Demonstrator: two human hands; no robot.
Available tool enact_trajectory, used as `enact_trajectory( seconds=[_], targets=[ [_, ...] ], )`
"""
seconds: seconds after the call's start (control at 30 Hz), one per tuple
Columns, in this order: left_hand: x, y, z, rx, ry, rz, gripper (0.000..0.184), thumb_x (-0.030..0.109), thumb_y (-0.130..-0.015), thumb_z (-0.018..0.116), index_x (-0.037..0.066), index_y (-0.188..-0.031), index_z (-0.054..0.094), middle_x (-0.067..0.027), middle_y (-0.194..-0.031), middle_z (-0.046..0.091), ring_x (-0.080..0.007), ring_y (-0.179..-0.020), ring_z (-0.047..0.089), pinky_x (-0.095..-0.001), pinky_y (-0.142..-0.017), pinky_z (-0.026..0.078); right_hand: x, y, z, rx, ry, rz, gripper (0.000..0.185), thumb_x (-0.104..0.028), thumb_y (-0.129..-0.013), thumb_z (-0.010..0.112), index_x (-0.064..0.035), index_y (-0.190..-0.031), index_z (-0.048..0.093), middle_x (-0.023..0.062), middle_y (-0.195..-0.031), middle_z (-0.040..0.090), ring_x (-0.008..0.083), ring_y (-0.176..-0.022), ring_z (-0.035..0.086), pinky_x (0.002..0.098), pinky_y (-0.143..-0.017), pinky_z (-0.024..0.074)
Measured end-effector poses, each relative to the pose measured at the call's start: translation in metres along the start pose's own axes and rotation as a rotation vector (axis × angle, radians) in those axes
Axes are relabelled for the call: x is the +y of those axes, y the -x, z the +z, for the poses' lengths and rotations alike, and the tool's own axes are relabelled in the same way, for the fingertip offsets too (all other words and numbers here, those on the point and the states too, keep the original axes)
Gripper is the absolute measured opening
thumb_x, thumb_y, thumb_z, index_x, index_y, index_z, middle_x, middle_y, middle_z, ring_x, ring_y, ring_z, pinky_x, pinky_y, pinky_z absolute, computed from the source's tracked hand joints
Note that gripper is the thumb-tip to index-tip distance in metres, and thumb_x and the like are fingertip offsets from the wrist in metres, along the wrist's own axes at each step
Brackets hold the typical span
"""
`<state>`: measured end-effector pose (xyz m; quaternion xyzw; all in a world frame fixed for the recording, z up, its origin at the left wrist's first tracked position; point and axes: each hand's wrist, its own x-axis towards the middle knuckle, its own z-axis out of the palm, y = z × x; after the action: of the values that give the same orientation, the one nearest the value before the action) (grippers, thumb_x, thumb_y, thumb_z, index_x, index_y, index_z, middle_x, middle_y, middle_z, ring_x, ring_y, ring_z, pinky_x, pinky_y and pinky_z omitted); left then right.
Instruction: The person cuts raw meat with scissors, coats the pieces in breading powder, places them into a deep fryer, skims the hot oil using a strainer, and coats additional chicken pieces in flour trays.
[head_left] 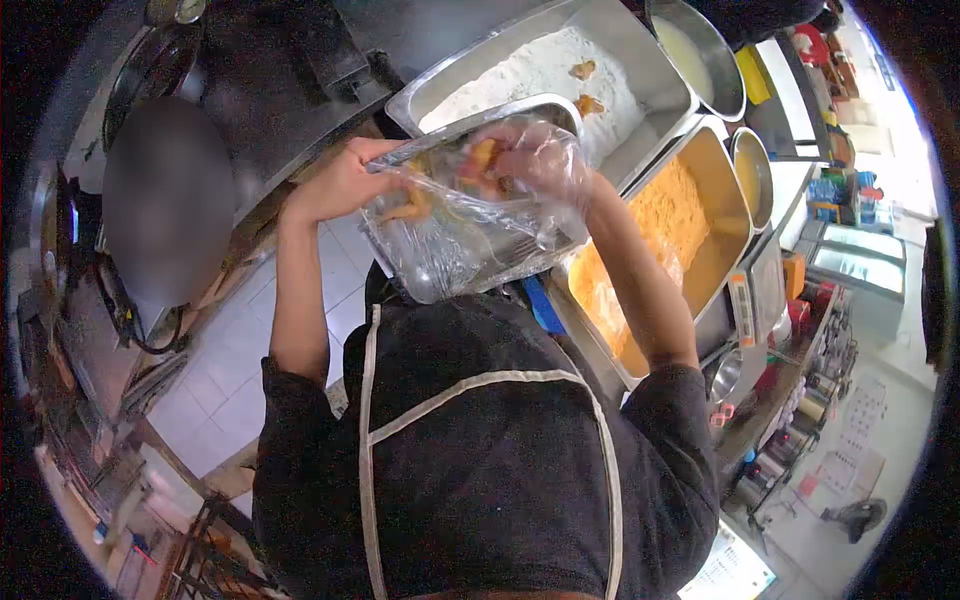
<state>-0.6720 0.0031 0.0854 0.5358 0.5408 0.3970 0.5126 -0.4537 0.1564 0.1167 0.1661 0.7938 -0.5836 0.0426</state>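
A metal pan (470,265), lined with crumpled clear plastic (440,225), is held tilted in front of my chest. My left hand (345,183) is closed on its left rim, thumb on top. My right hand (545,160) is in the pan, covered by clear plastic; whether this is a glove or the liner I cannot tell. Its blurred fingers are closed around an orange-red piece of food (483,160). A yellowish-orange piece (412,205) lies in the plastic near my left hand. Behind the pan, a metal tub of white flour (480,90) has small brownish bits on it.
To the right stands a long metal tub of orange powder (672,215), partly behind my right forearm. Round metal bowls (695,60) with pale yellow contents sit beyond the tubs. A dark counter (280,90) runs at the left, above a tiled floor (240,390).
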Motion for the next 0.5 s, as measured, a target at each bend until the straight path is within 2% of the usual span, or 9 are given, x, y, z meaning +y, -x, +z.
enact_trajectory(
  seconds=[0.07, 0.2, 0.23, 0.27, 0.33, 0.37, 0.43, 0.47, 0.5],
  targets=[
    [0.008, 0.0, 0.001, -0.013, -0.008, -0.009, 0.034, 0.014, -0.083, 0.065, -0.003, -0.112, 0.059, -0.0047, -0.098, 0.066, -0.0072, -0.088, 0.054, -0.0245, -0.079, 0.045, -0.004, 0.002, 0.002, 0.088, 0.07, -0.039, 0.02, -0.003, -0.076, 0.059, -0.0035, -0.095, 0.062, 0.0033, -0.084, 0.064, 0.0125, -0.08, 0.06, 0.0293, -0.073, 0.0495],
    [0.007, 0.003, -0.006, -0.026, -0.074, -0.088, 0.032, 0.016, -0.084, 0.064, -0.003, -0.11, 0.06, -0.0043, -0.095, 0.066, -0.0081, -0.088, 0.055, -0.0245, -0.078, 0.045, -0.012, 0.014, 0.002, 0.248, 0.02, -0.224, 0.023, 0.001, -0.074, 0.054, -0.0057, -0.095, 0.062, 0.0045, -0.082, 0.065, 0.0159, -0.075, 0.062, 0.0289, -0.067, 0.0503],
    [0.009, 0.01, -0.007, -0.036, -0.072, -0.081, 0.032, 0.016, -0.084, 0.064, -0.003, -0.11, 0.06, -0.0043, -0.095, 0.066, -0.0081, -0.088, 0.055, -0.0245, -0.078, 0.045, -0.021, 0.029, -0.002, 0.417, -0.384, -0.16, 0.026, 0.005, -0.075, 0.051, -0.0046, -0.097, 0.06, 0.0057, -0.083, 0.065, 0.0158, -0.075, 0.062, 0.0271, -0.066, 0.0511],
    [0.013, 0.024, -0.008, 0.126, -0.103, -0.112, 0.032, 0.016, -0.084, 0.063, -0.003, -0.11, 0.06, -0.0047, -0.095, 0.066, -0.0085, -0.087, 0.055, -0.0245, -0.078, 0.045, -0.022, 0.041, -0.017, 0.611, -0.469, -0.135, 0.025, 0.004, -0.076, 0.052, -0.0031, -0.099, 0.059, 0.0072, -0.09, 0.063, 0.0156, -0.076, 0.062, 0.0273, -0.065, 0.0516],
    [0.015, 0.053, -0.012, 0.384, -0.136, -0.201, 0.032, 0.017, -0.086, 0.061, -0.001, -0.111, 0.06, -0.0052, -0.096, 0.064, -0.0096, -0.087, 0.056, -0.0249, -0.078, 0.045, -0.017, 0.067, -0.048, 0.85, -0.715, -0.425, 0.026, -0.002, -0.079, 0.055, -0.004, -0.105, 0.056, 0.0101, -0.103, 0.06, 0.0186, -0.075, 0.062, 0.0298, -0.063, 0.0521],
    [0.014, 0.07, -0.016, 0.481, -0.139, -0.257, 0.031, 0.017, -0.087, 0.06, -0.001, -0.112, 0.059, -0.0054, -0.098, 0.064, -0.0101, -0.087, 0.056, -0.0252, -0.079, 0.044, -0.006, 0.078, -0.06, 0.954, -0.666, -0.352, 0.029, -0.004, -0.08, 0.057, -0.0041, -0.109, 0.052, 0.0105, -0.102, 0.061, 0.019, -0.073, 0.062, 0.0298, -0.063, 0.0521],
    [-0.019, 0.104, -0.026, 0.724, 0.159, -0.262, 0.032, 0.017, -0.087, 0.059, -0.001, -0.114, 0.059, -0.006, -0.1, 0.063, -0.0108, -0.09, 0.055, -0.0257, -0.083, 0.043, 0.036, 0.082, -0.065, 1.097, -0.589, -0.234, 0.038, -0.007, -0.082, 0.058, -0.004, -0.117, 0.044, 0.012, -0.102, 0.061, 0.0195, -0.07, 0.062, 0.0301, -0.062, 0.0527],
    [-0.017, 0.116, -0.029, 0.838, 0.05, -0.307, 0.032, 0.018, -0.087, 0.06, -0.001, -0.114, 0.058, -0.0062, -0.101, 0.062, -0.0115, -0.091, 0.054, -0.026, -0.084, 0.042, 0.065, 0.08, -0.056, 1.135, -0.563, -0.19, 0.043, -0.008, -0.082, 0.059, -0.0037, -0.12, 0.039, 0.013, -0.104, 0.061, 0.0197, -0.069, 0.063, 0.0304, -0.061, 0.0532],
    [-0.012, 0.122, -0.03, 0.956, -0.058, -0.348, 0.033, 0.018, -0.087, 0.06, -0.001, -0.114, 0.058, -0.0064, -0.101, 0.061, -0.0122, -0.093, 0.054, -0.0264, -0.086, 0.041, 0.092, 0.078, -0.044, 1.064, -0.592, -0.131, 0.048, -0.008, -0.083, 0.058, -0.0032, -0.124, 0.032, 0.0159, -0.107, 0.062, 0.0207, -0.066, 0.063, 0.0311, -0.058, 0.0542]
  ],
)
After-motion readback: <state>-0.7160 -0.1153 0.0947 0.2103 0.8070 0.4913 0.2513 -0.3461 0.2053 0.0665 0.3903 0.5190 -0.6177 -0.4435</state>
